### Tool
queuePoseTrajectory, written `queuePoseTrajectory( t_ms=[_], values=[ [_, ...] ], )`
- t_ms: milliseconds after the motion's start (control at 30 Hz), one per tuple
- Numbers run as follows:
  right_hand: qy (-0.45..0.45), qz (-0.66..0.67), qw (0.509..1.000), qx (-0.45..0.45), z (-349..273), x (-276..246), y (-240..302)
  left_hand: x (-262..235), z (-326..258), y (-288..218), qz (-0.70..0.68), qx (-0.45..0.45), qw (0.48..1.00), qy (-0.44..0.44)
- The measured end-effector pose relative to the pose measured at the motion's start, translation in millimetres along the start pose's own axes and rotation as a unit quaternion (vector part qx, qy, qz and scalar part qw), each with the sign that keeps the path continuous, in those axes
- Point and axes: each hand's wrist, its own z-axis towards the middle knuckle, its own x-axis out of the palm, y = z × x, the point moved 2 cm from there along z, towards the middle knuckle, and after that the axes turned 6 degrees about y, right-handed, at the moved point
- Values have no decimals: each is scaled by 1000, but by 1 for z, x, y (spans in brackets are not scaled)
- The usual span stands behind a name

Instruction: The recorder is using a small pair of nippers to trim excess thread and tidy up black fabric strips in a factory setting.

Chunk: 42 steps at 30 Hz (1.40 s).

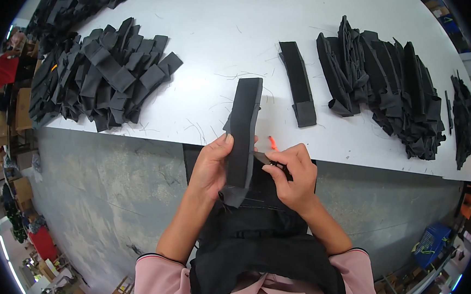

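The right hand (296,176) pinched a small bladed tool (262,158) at the right side of the black fabric strip (243,128), which the left hand (212,164) gripped, its long axis pointing forward over the near edge of the bench (209,47)

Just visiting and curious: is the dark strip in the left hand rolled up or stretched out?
Stretched out: the dark strip runs long and nearly straight, its far end reaching beyond the left hand.
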Motion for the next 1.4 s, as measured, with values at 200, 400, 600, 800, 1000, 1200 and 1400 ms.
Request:
queuePoseTrajectory(
  t_ms=[200, 400, 600, 800, 1000, 1200, 1400],
  values=[
    [-34, -39, 998, 26, -1, -11, 11, -2, -4, -3, 40, 27, 999, -1],
    [-7, 11, 1000, 21, 8, -7, 16, 2, -7, -5, 21, 26, 999, -11],
    [48, 91, 990, 97, 13, 7, 13, -12, 2, 3, -74, 25, 994, 75],
    [63, 74, 995, 20, 9, 27, 17, -15, 9, 22, -236, -56, 961, 133],
    [36, 51, 995, -79, 13, 38, 15, -11, 7, 26, -210, -63, 972, 80],
    [63, 43, 997, -21, 9, 36, 20, -1, 3, 23, -160, -56, 985, 29],
    [40, 25, 998, -35, 12, 35, 23, -11, 7, 28, -205, -52, 974, 81]
  ],
)
